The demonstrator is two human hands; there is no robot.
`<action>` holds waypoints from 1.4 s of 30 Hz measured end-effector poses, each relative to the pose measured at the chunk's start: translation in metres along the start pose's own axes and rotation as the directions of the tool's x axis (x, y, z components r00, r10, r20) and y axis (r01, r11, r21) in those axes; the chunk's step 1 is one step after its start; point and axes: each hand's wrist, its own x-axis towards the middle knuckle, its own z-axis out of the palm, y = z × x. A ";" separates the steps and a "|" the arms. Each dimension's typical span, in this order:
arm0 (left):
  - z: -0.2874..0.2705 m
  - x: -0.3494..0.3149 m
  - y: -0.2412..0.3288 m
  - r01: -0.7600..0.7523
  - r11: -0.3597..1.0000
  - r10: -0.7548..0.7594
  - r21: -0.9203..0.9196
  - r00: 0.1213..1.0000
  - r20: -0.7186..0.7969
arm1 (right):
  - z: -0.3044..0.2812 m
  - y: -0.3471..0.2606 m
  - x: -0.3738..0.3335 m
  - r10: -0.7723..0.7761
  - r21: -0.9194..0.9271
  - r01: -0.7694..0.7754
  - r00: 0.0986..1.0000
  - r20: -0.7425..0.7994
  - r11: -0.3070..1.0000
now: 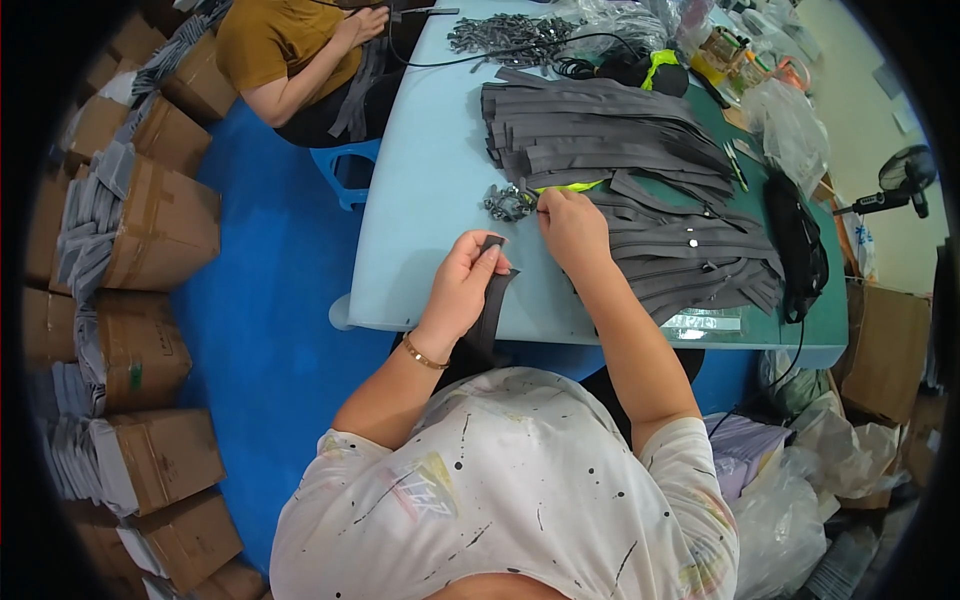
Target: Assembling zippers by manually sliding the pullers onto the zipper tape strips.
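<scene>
My left hand [460,285] is closed around the end of a dark grey zipper tape [489,312], which hangs down over the table's front edge toward my lap. A short end of the tape sticks out above the thumb. To the right and a little farther away, my right hand [574,228] has its fingers pinched together beside a small heap of metal zipper sliders [507,204]. Whatever those fingertips hold is too small to make out. A bright yellow-green strip [578,186] lies just behind them. More grey zippers [690,255], some with shiny sliders on them, lie right of my right forearm.
A stack of grey zipper tapes [600,135] lies farther back, near a larger slider heap [510,38]. A black pouch [803,245] and small fan [903,182] are at right. Another person [300,60] sits at the far left. Cardboard boxes [160,225] line the left side.
</scene>
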 end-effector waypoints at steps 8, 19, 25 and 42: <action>-0.004 0.005 -0.006 0.138 0.989 -0.142 0.050 0.986 0.091 | 0.002 0.000 0.001 0.005 0.019 -0.005 1.000 -0.013 1.000; -0.005 0.009 -0.005 0.160 0.985 -0.167 0.066 0.978 0.124 | 0.004 0.004 0.002 0.092 0.140 -0.095 0.995 0.027 0.986; -0.006 0.011 0.004 0.176 0.979 -0.163 -0.105 0.979 0.125 | -0.036 -0.012 -0.004 0.203 0.806 -0.591 0.793 0.574 0.026; 0.001 0.012 0.010 0.179 0.979 -0.170 -0.101 0.981 0.089 | -0.038 -0.021 -0.026 0.107 0.834 -0.525 0.851 0.514 0.169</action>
